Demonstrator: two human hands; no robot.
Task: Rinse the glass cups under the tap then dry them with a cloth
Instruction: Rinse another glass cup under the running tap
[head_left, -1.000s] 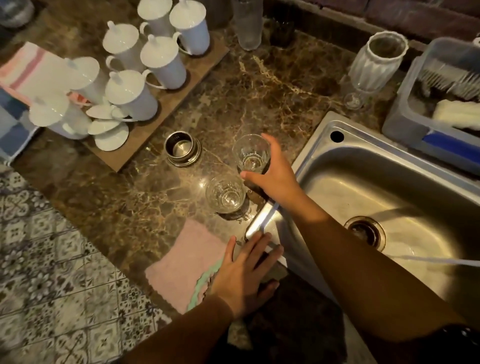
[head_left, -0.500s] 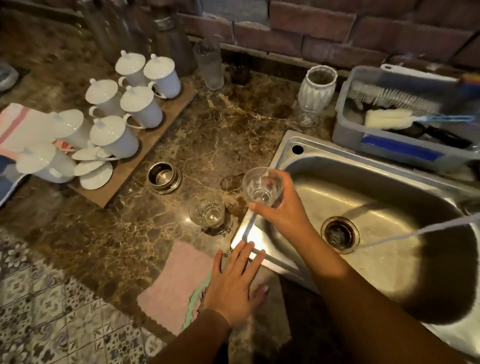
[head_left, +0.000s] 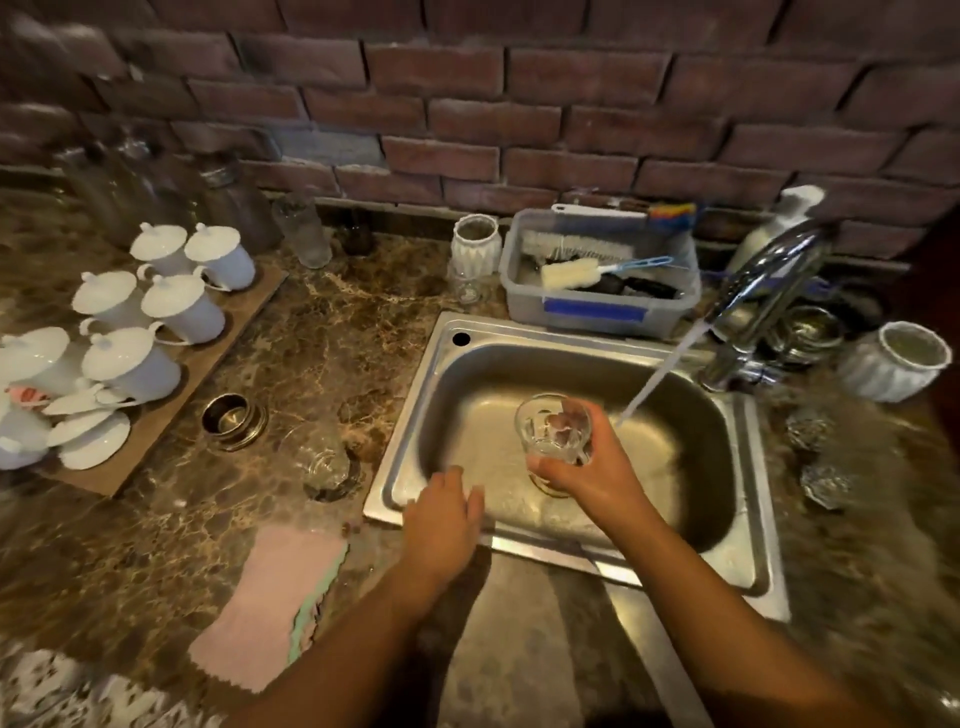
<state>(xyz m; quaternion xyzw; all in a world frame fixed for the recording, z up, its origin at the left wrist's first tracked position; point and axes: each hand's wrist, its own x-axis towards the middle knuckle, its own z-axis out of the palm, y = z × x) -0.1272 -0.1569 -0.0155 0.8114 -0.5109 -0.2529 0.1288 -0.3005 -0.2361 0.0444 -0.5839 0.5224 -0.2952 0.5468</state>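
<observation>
Over the sink basin: right hand curls round a glass cup, mouth tipped up. The cup is just beside the water stream from the tap, not yet under it.
Left hand: left hand holds nothing, fingers loose and near together at the front rim. Cannot tell if it touches.
Risk, biggest: a wet cup held in one hand could likely slip, hit the steel sink and chip or break.
Risk, splash: the slanted stream could hit the cup's rim or the knuckles and spray out, which would likely wet the cloth needed for drying.
Risk, second cup: second glass cup stands on the tabletop just beside the sink's left rim. A careless left-arm reach could knock it.
Risk, cloth: the pink cloth lies at the tabletop's front edge and might get dragged off.
Wall: dark red brick wall behind, dim light.
Tabletop: brown veined marble tabletop, glossy, likely slick when wet.
Tub: grey tub of brushes behind the sink.
Tray: wooden tray at left, with white lidded cups.
Vases: white ribbed vases at the back and far right.
Small: metal ring between the tray and the second cup.
</observation>
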